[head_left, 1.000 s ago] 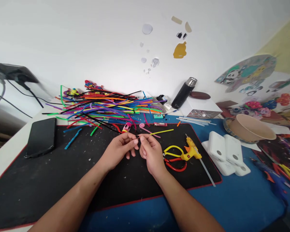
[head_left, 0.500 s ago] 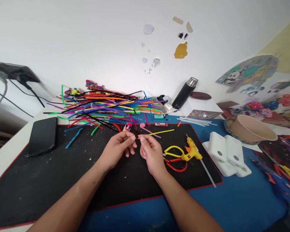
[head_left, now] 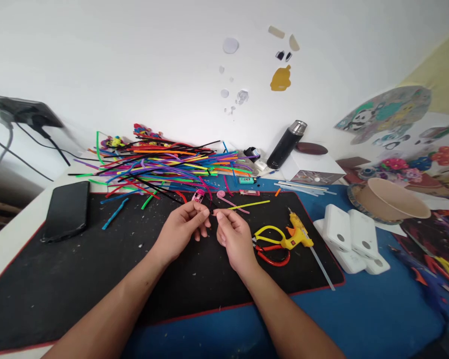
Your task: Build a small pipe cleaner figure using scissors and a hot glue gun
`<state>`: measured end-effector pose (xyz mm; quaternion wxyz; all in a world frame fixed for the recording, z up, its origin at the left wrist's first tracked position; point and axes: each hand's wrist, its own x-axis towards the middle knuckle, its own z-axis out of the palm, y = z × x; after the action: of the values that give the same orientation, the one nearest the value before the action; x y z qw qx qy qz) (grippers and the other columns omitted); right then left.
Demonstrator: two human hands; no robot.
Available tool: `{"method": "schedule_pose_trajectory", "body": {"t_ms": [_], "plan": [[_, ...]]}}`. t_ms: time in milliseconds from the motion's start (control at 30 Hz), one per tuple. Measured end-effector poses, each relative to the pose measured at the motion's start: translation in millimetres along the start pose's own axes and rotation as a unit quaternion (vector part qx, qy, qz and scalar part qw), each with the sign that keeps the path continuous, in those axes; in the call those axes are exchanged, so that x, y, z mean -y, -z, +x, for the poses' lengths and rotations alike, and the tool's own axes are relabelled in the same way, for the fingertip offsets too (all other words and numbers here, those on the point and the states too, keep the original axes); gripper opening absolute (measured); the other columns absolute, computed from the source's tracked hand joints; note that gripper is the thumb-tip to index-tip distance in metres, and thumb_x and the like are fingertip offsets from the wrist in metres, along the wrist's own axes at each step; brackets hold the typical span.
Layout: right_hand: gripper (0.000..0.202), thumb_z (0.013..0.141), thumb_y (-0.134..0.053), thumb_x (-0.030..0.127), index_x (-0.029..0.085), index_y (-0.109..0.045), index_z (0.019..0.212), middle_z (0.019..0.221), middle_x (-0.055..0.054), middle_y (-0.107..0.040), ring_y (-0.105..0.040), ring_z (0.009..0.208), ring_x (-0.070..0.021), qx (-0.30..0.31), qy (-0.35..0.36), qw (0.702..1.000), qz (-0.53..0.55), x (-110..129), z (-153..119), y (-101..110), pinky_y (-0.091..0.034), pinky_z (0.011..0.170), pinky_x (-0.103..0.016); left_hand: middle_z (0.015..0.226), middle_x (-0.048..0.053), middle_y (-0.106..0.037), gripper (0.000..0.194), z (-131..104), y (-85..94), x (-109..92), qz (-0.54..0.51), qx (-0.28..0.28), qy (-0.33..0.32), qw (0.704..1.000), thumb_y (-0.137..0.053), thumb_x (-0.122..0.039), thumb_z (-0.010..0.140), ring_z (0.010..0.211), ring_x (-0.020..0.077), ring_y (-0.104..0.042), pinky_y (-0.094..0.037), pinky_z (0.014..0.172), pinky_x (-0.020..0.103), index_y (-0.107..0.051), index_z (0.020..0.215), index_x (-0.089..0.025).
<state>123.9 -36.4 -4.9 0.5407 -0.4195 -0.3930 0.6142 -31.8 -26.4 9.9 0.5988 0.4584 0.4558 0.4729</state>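
My left hand point(head_left: 185, 228) and my right hand point(head_left: 235, 235) are held close together above the black mat point(head_left: 108, 284). Each pinches with thumb and index finger at a small dark piece point(head_left: 211, 212) between the fingertips, perhaps a black pipe cleaner; its ends are hard to make out. Just behind the left fingertips stands a small pink figure point(head_left: 198, 195). A pink pipe cleaner with a coiled end point(head_left: 220, 194) and a yellow-green one point(head_left: 250, 204) lie behind my right hand.
Behind the mat is a pile of coloured pipe cleaners point(head_left: 164, 164). A phone point(head_left: 66, 210) lies left. To the right are pliers point(head_left: 272, 254), a yellow glue gun point(head_left: 299, 233), white devices point(head_left: 338, 229), a bowl point(head_left: 396, 197) and a black flask point(head_left: 286, 145).
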Motion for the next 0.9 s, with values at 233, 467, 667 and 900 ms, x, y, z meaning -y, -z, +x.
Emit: {"method": "schedule_pose_trajectory", "body": {"t_ms": [233, 467, 667, 900], "plan": [[0.039, 0.088, -0.079, 0.055, 0.018, -0.074, 0.097, 0.050, 0.011, -0.040, -0.032, 0.044, -0.0074, 0.002, -0.002, 1.000, 0.004, 0.4, 0.6, 0.0, -0.022, 0.043, -0.022, 0.071, -0.001, -0.068, 0.039, -0.3, -0.6, -0.4, 0.004, 0.004, -0.002, 1.000, -0.080, -0.054, 0.086, 0.054, 0.0121, -0.063, -0.046, 0.045, 0.021, -0.066, 0.087, -0.018], [0.038, 0.088, -0.078, 0.054, 0.017, -0.074, 0.097, 0.050, 0.010, -0.041, -0.032, 0.044, -0.0077, 0.001, -0.003, 1.000, 0.004, 0.5, 0.5, -0.8, -0.022, 0.043, -0.023, 0.071, -0.001, -0.068, 0.039, 1.2, -0.4, 1.6, 0.000, 0.008, 0.006, 1.000, -0.080, -0.054, 0.086, 0.054, 0.0117, -0.063, -0.046, 0.046, 0.020, -0.067, 0.087, -0.017], [0.037, 0.088, -0.078, 0.052, 0.017, -0.075, 0.098, 0.050, 0.010, -0.041, -0.031, 0.045, -0.0077, 0.001, -0.006, 1.000, 0.007, 3.1, -0.5, -1.0, -0.022, 0.043, -0.023, 0.069, -0.001, -0.067, 0.040, 0.8, -1.5, 0.0, -0.004, 0.009, 0.007, 1.000, -0.081, -0.055, 0.085, 0.053, 0.0116, -0.062, -0.046, 0.045, 0.020, -0.067, 0.086, -0.018], [0.038, 0.088, -0.078, 0.053, 0.017, -0.077, 0.101, 0.050, 0.010, -0.041, -0.031, 0.045, -0.0081, 0.007, -0.015, 1.000, 0.006, 4.6, -1.4, -1.8, -0.022, 0.044, -0.023, 0.069, -0.001, -0.067, 0.038, 0.4, -1.2, 1.0, -0.007, 0.012, 0.009, 1.000, -0.081, -0.053, 0.085, 0.054, 0.0116, -0.063, -0.046, 0.045, 0.020, -0.068, 0.084, -0.018]]}}
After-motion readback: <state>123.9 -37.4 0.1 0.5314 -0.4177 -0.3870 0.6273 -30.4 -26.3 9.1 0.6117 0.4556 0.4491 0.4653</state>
